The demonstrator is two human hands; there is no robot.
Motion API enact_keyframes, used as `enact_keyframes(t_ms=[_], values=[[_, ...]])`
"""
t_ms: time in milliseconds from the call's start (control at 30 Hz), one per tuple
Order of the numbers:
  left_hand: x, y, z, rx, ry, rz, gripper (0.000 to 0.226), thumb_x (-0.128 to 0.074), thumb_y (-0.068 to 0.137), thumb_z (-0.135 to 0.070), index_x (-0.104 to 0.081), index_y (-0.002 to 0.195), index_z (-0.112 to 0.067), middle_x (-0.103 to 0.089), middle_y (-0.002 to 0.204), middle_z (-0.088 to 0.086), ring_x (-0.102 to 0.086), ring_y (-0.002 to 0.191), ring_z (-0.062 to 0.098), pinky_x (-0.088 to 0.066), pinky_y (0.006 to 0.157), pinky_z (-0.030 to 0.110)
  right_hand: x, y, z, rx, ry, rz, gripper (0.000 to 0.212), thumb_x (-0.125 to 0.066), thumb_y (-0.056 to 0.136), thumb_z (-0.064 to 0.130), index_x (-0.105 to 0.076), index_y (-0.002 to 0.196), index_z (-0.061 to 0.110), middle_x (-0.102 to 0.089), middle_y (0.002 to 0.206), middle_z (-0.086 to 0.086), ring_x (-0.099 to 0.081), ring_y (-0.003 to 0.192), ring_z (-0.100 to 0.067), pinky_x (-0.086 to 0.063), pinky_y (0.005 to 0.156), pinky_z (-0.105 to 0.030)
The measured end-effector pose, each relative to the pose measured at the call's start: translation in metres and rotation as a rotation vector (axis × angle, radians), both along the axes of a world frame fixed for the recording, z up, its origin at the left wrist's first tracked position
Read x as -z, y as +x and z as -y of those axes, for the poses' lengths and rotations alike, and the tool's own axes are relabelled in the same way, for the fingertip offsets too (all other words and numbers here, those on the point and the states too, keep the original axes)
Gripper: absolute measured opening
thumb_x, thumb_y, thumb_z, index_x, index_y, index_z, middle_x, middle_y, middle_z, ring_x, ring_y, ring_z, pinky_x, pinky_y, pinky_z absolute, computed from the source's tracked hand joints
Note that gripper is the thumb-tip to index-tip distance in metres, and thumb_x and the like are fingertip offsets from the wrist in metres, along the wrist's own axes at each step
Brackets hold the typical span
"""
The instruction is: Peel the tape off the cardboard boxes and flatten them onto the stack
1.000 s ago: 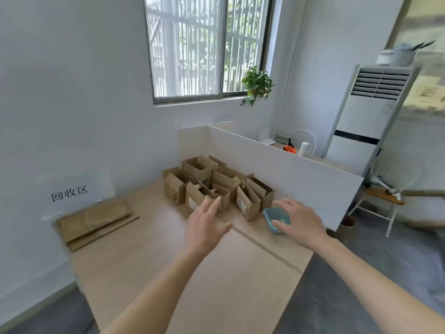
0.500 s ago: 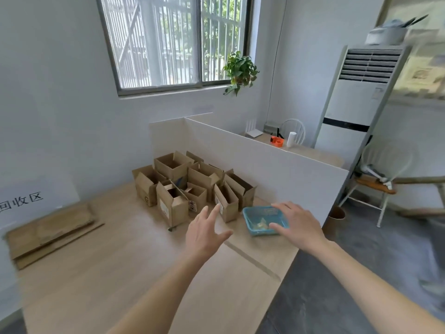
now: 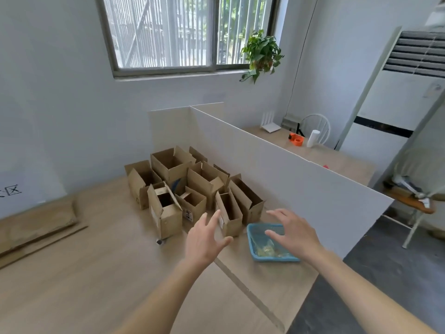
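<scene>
Cardboard boxes (image 3: 192, 189) stood clustered, flaps up, at the far side of the table (image 3: 72, 273) against the white divider (image 3: 301, 189). Neither hand held anything: the left hand (image 3: 204, 239) hovered with fingers spread just before the nearest box (image 3: 228, 213), and the right hand (image 3: 292, 235) hung relaxed and spread above the blue tray (image 3: 250, 239), which seemed to hold crumpled tape. The boxes looked light, empty and stiff only along their creases; gripping a side wall near the rim should lift one. Flattened cardboard (image 3: 36, 225) lay stacked well apart at the left.
</scene>
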State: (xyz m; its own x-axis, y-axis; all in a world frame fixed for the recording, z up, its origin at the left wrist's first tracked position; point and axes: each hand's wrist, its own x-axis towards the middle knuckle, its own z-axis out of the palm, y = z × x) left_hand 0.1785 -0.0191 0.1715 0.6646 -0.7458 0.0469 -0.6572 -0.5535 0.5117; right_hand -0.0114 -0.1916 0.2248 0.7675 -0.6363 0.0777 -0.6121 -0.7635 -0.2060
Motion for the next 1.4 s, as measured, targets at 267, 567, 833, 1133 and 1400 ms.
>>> enact_keyframes(t_ms=[267,567,833,1133,1400], values=[[0.048,0.022,0.077,-0.089,0.091,-0.047,0.088,-0.060,0.088,-0.069,-0.015,0.158,-0.044,-0.024,0.167,0.002,-0.033,0.149,0.025,-0.037,0.119,0.042,0.066,0.056,0.095,-0.116,0.118,-0.024,0.056,-0.060,0.096,0.052,-0.045,0.148,0.038,-0.048,0.147,0.017,-0.050,0.129,-0.008,-0.044,0.102,-0.029],[0.142,0.029,0.183,-0.280,0.170,-0.140,0.094,-0.064,0.084,-0.069,-0.005,0.156,-0.052,-0.022,0.167,0.006,-0.037,0.147,0.026,-0.040,0.116,0.046,0.176,0.116,0.197,-0.262,0.342,-0.052,0.057,-0.062,0.097,0.047,-0.042,0.150,0.039,-0.046,0.151,0.015,-0.051,0.131,-0.011,-0.046,0.106,-0.033],[0.201,0.031,0.244,-0.371,0.182,-0.217,0.097,-0.068,0.086,-0.063,0.000,0.155,-0.055,-0.014,0.169,0.005,-0.039,0.146,0.025,-0.041,0.112,0.043,0.245,0.151,0.230,-0.353,0.539,-0.071,0.068,-0.063,0.099,0.038,-0.027,0.156,0.044,-0.038,0.158,0.017,-0.042,0.142,-0.008,-0.040,0.113,-0.035],[0.234,0.046,0.264,-0.517,0.012,-0.313,0.090,-0.075,0.087,-0.047,-0.015,0.154,-0.053,-0.027,0.162,0.003,-0.044,0.142,0.025,-0.049,0.108,0.044,0.265,0.173,0.235,-0.393,0.754,0.017,0.069,-0.061,0.100,0.025,-0.026,0.153,0.051,-0.044,0.153,0.022,-0.044,0.139,-0.002,-0.044,0.113,-0.035],[0.250,0.060,0.275,-0.623,-0.070,-0.237,0.075,-0.080,0.083,-0.045,-0.035,0.144,-0.044,-0.041,0.144,0.002,-0.061,0.111,0.020,-0.058,0.083,0.030,0.278,0.176,0.245,-0.423,0.837,-0.009,0.075,-0.056,0.102,0.020,-0.019,0.149,0.065,-0.057,0.139,0.025,-0.064,0.089,0.002,-0.054,0.096,-0.028]])
